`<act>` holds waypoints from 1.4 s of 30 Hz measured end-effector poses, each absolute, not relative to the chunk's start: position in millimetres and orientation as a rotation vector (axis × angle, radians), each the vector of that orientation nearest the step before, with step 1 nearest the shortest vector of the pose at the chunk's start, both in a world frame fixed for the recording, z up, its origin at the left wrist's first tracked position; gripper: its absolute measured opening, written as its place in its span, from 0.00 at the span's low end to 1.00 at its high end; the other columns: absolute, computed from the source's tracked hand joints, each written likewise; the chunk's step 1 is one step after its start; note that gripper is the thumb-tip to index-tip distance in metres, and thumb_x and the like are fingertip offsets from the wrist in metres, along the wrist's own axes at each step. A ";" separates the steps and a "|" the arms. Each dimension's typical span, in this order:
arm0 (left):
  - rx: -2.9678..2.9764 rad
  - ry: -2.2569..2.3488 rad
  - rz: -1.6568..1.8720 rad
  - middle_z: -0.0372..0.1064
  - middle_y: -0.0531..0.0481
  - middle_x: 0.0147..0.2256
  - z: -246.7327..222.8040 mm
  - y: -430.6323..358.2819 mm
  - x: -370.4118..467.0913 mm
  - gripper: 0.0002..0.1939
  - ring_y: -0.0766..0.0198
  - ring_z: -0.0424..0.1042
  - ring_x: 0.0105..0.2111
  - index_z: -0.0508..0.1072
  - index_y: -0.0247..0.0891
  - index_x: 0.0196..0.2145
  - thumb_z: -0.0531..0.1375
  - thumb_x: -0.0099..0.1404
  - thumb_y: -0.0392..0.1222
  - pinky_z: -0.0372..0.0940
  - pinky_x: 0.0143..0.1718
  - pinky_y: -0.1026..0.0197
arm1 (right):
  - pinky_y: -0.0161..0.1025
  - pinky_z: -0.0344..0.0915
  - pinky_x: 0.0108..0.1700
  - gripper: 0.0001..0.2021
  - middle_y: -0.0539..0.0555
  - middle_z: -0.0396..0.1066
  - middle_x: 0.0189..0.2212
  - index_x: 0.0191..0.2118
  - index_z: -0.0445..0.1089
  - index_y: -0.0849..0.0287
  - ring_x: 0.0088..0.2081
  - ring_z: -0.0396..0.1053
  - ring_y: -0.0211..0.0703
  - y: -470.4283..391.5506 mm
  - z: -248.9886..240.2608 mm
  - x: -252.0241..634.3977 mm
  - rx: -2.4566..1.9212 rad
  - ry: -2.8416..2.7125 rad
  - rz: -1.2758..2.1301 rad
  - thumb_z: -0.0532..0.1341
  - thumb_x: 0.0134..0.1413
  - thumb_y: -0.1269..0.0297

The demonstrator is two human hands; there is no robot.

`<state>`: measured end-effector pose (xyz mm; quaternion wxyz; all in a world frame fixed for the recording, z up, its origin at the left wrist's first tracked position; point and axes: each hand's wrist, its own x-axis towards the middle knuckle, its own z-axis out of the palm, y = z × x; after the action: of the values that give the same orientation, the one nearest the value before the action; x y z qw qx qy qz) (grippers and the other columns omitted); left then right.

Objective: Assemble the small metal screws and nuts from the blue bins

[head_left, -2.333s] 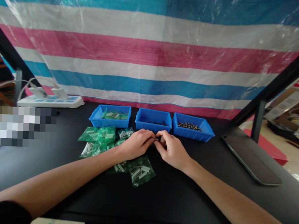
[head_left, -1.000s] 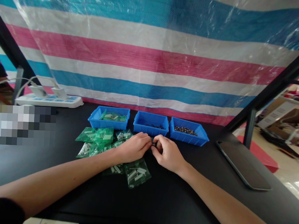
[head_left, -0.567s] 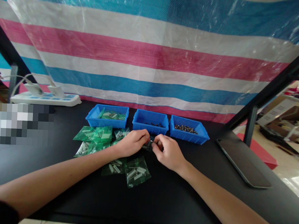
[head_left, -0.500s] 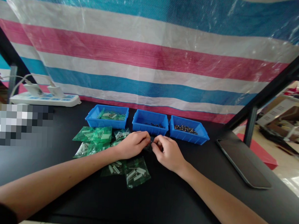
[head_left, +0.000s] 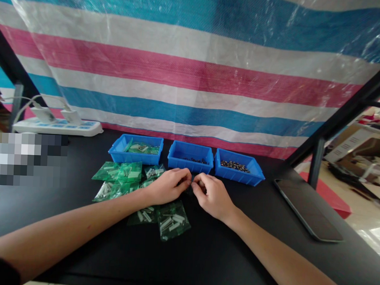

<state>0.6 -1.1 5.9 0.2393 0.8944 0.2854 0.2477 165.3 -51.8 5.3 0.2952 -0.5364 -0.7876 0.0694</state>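
My left hand (head_left: 171,185) and my right hand (head_left: 213,194) meet fingertip to fingertip over the black table, just in front of the middle blue bin (head_left: 190,163). Both have their fingers pinched closed. Whatever sits between the fingertips is too small and dark to make out. Green plastic bags (head_left: 130,172) with white and metal pieces inside lie beside and under my left forearm. One more green bag (head_left: 173,220) lies flat just below the hands. Small dark parts (head_left: 195,160) rest in the middle bin.
The left blue bin (head_left: 114,154) holds green bags, and the right blue bin (head_left: 239,177) holds small shiny metal parts (head_left: 235,166). A phone (head_left: 306,210) lies at right. A white power strip (head_left: 83,129) with plugs stands at back left, before a striped sheet (head_left: 180,66).
The hands stay almost in place, with fingertips still together and only slight finger movement. The view has shifted very slightly; bins and bags lie as before.
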 end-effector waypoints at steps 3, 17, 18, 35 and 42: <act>2.435 0.796 0.679 0.63 0.53 0.27 6.2 -1.4 0.5 0.06 0.66 0.63 0.28 0.62 0.37 0.29 0.48 0.64 0.35 0.58 0.31 0.65 | 0.33 0.57 0.30 0.04 0.47 0.62 0.19 0.34 0.62 0.58 0.24 0.62 0.38 -52.6 5.2 165.1 -1.403 -2.089 0.193 0.56 0.50 0.68; 2.463 0.801 0.698 0.63 0.53 0.28 3.9 -1.3 0.4 0.05 0.65 0.63 0.29 0.62 0.37 0.31 0.48 0.64 0.36 0.58 0.32 0.64 | 0.34 0.57 0.30 0.06 0.50 0.66 0.21 0.32 0.64 0.60 0.24 0.63 0.38 -50.3 2.3 165.6 -1.441 -2.084 0.151 0.52 0.55 0.68; 2.455 0.800 0.705 0.62 0.53 0.28 3.6 -1.6 0.3 0.04 0.66 0.63 0.29 0.62 0.38 0.32 0.49 0.64 0.36 0.58 0.31 0.65 | 0.34 0.57 0.30 0.06 0.50 0.66 0.22 0.32 0.64 0.60 0.24 0.64 0.38 -50.3 2.6 165.5 -1.441 -2.082 0.151 0.51 0.56 0.68; 2.354 0.764 0.708 0.62 0.55 0.24 5.9 -2.4 -0.2 0.04 0.69 0.61 0.25 0.63 0.36 0.29 0.50 0.61 0.34 0.55 0.27 0.67 | 0.34 0.57 0.30 0.03 0.48 0.62 0.20 0.34 0.62 0.58 0.24 0.62 0.38 -51.9 2.1 165.1 -1.395 -2.074 0.179 0.53 0.53 0.69; 1.925 0.721 0.754 0.62 0.53 0.24 14.4 -0.5 -4.3 0.08 0.67 0.62 0.27 0.62 0.35 0.25 0.49 0.59 0.39 0.58 0.30 0.64 | 0.34 0.57 0.29 0.04 0.48 0.63 0.19 0.32 0.62 0.58 0.24 0.62 0.39 -53.7 5.6 165.4 -1.368 -2.020 0.207 0.52 0.54 0.66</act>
<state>-4.3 -0.5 14.4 0.4583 0.7815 0.2926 0.3059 165.4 -53.7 5.6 0.3398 -0.5254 -0.7760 0.0797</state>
